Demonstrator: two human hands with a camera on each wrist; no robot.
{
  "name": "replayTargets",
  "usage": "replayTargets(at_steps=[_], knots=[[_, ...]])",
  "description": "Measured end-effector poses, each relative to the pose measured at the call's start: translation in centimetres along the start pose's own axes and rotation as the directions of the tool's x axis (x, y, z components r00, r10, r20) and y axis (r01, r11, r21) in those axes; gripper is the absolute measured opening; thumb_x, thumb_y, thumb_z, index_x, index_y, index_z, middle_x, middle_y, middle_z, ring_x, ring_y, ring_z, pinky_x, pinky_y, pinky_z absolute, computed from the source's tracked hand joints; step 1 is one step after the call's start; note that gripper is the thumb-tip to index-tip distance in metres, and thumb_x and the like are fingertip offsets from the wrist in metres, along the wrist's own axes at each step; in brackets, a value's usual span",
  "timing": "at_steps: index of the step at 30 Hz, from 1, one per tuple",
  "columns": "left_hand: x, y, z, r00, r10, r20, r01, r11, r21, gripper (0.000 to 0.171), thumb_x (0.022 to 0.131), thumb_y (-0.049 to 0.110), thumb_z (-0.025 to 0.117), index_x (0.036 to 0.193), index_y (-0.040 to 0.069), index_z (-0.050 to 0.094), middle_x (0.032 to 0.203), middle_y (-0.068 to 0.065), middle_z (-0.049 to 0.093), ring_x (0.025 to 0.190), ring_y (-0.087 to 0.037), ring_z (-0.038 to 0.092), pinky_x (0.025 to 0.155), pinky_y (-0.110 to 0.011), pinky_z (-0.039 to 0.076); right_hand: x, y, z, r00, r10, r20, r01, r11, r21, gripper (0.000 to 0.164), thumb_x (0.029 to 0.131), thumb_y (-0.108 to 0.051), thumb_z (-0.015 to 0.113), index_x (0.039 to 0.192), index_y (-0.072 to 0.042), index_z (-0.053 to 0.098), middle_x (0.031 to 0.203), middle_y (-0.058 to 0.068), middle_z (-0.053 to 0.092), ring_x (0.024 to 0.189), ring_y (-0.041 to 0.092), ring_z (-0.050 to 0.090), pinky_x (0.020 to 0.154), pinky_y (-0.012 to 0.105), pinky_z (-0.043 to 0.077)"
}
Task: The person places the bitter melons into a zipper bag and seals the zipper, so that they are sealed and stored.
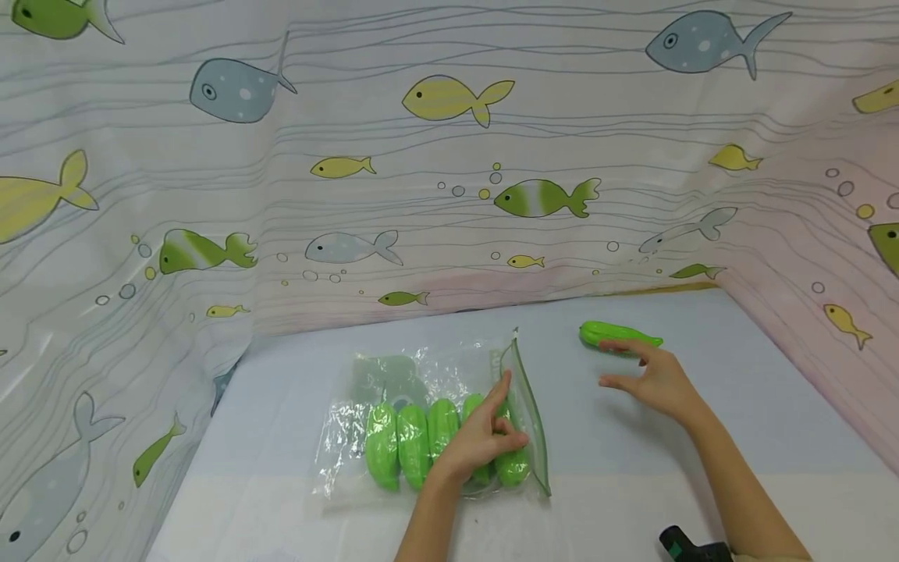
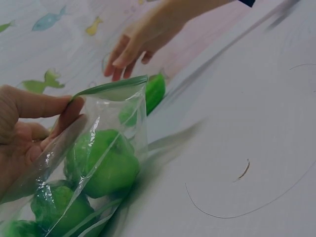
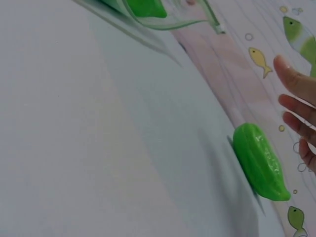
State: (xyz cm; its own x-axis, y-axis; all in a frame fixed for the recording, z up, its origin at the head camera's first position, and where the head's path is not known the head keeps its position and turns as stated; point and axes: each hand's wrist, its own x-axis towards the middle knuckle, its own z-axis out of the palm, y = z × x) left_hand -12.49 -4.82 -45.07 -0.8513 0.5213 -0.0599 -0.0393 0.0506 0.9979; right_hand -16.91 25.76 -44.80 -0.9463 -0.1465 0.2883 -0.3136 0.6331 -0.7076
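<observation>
One loose green vegetable [image 1: 609, 332] on table [image 1: 604, 484], right of clear bag [image 1: 449, 371]. Best to curl right hand [image 1: 659, 380], empty, thumb and fingers apart, round middle; steady bag edge, pinched in left hand [image 1: 481, 439].

A fish-patterned cloth [image 1: 449, 234] hangs behind and beside a pale tabletop [image 1: 611, 492], where a thin hair [image 2: 228, 217] lies.

Pale cloth [image 1: 449, 226] — printed with fish — hangs behind a white tabletop [image 1: 604, 484].
</observation>
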Motion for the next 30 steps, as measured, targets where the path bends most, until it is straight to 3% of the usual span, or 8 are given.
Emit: replayTargets(at_steps=[10,18,24,30], knots=[[-0.1,0.0,0.0,1.000,0.000,0.000,0.000,1.000,0.003,0.095,0.085,-0.005,0.067,0.156,0.023,0.010,0.161,-0.006,0.000,0.073,-0.012,0.060,0.070,-0.023,0.051,0.6,0.4,-0.1,1.000,0.015,0.018,-0.015,1.000,0.014,0.057,0.074,-0.030,0.084,0.123,-0.011,0.064,0.119,0.012,0.064,0.109,0.028,0.053,0.083,0.049,0.039],[0.0,0.0,-0.1,1.000,0.001,0.003,-0.001,1.000,0.002,0.096,0.085,-0.006,0.067,0.156,0.023,0.009,0.161,-0.009,-0.002,0.073,-0.013,0.060,0.069,-0.024,0.051,1.4,1.4,-0.6,0.998,0.048,0.039,-0.048,0.999,0.013,0.056,0.076,-0.026,0.083,0.125,-0.011,0.063,0.125,0.014,0.061,0.121,0.038,0.048,0.094,0.060,0.036],[0.0,0.0,-0.1,1.000,-0.002,0.009,0.002,1.000,0.003,0.096,0.085,-0.005,0.068,0.156,0.022,0.009,0.161,-0.008,0.000,0.073,-0.011,0.060,0.071,-0.023,0.052,2.3,2.3,-0.9,0.998,0.052,0.032,-0.052,0.999,-0.014,0.060,0.074,-0.033,0.084,0.125,-0.010,0.062,0.129,0.014,0.059,0.127,0.042,0.043,0.099,0.061,0.032],[0.1,-0.2,-0.1,1.000,-0.001,0.005,0.001,1.000,0.017,0.098,0.083,-0.005,0.069,0.156,0.021,0.008,0.161,-0.007,0.001,0.073,-0.010,0.060,0.072,-0.025,0.053,2.9,3.1,-1.2,0.999,0.046,0.014,-0.045,0.997,-0.064,0.060,0.074,-0.027,0.084,0.126,-0.008,0.062,0.128,0.018,0.059,0.125,0.045,0.043,0.099,0.062,0.031]])
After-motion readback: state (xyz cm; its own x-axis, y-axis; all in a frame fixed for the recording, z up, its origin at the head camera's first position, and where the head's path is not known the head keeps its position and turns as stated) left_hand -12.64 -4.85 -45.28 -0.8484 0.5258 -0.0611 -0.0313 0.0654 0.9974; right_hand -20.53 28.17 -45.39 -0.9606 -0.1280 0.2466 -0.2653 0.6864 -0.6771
